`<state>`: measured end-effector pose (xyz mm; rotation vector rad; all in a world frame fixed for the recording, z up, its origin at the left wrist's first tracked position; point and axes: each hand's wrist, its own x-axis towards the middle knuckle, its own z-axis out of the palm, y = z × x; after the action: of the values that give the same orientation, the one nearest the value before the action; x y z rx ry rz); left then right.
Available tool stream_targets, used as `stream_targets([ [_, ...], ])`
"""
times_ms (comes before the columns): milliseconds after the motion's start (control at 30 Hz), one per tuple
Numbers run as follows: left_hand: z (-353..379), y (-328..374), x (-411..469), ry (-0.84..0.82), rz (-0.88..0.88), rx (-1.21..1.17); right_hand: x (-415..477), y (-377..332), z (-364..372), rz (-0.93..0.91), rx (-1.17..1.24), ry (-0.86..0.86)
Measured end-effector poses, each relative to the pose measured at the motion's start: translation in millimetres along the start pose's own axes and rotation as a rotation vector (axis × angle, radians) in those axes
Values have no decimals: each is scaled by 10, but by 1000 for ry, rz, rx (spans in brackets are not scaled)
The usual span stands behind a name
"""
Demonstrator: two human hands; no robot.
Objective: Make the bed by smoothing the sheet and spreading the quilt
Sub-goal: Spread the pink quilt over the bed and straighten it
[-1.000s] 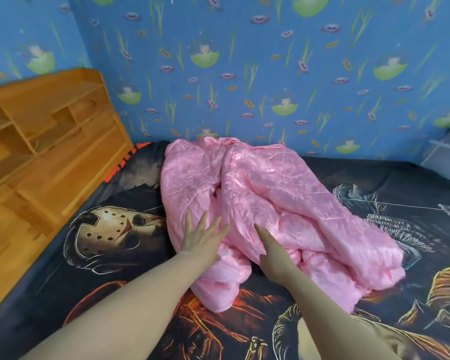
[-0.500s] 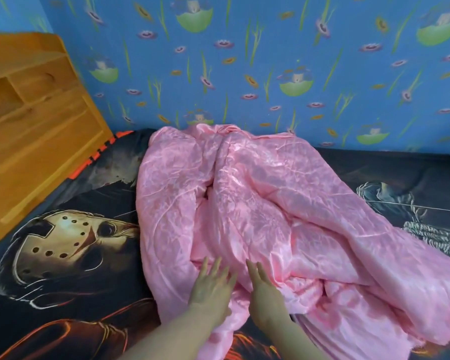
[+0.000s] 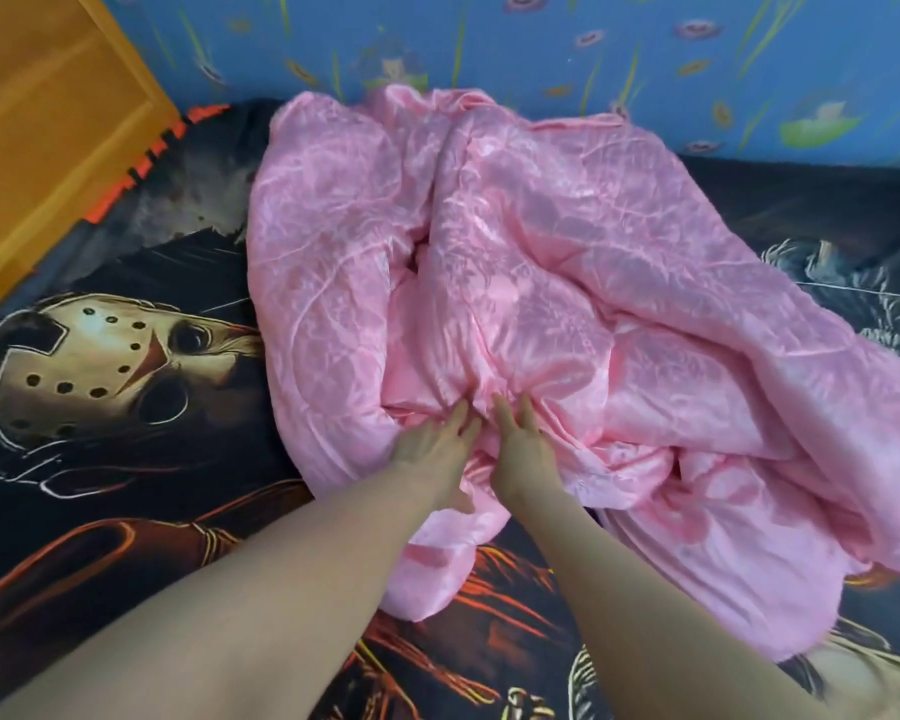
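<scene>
A shiny pink quilt (image 3: pixel 567 283) lies bunched in a crumpled heap across the middle of the bed. Under it is a dark printed sheet (image 3: pixel 126 485) with a hockey-mask picture at the left. My left hand (image 3: pixel 432 449) and my right hand (image 3: pixel 520 449) lie side by side on the near folds of the quilt. Their fingers are straight and point into a crease, and the fingertips are partly tucked under a fold.
A wooden headboard unit (image 3: pixel 48 127) stands at the left end of the bed. A blue patterned wall (image 3: pixel 645 54) runs along the far side. The sheet shows bare at the left, the near edge and the far right.
My head has come closer and lower over the quilt. Both hands have slid forward and together, from apart on the quilt's near edge into its central crease.
</scene>
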<state>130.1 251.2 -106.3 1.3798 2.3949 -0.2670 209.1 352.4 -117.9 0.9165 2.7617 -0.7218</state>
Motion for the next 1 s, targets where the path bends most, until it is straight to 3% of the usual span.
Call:
stream_targets([
  [267,-146,-150,-36,53,48,50,115,47,-134,-15,-164,310],
  [400,-615,-451,43,137,-41,80,362,13,-660,41,-223,315],
  [467,-908,-564,68,165,-94,162,394,-118,-821,-70,-263,334],
  [533,-1116,-668,106,215,-165,182,344,-283,-744,-365,-212,347],
  [600,-1230,-750,151,296,-217,214,229,-399,-551,-501,-126,256],
  [733,-1326,-920,154,392,-220,199,226,-455,-139,-204,3,22],
  [900,-1331,-990,71,361,-219,114,378,-623,-135,-59,272,164],
  [1000,-1333,-1055,-34,251,-227,112,321,-630,-271,-38,250,104],
])
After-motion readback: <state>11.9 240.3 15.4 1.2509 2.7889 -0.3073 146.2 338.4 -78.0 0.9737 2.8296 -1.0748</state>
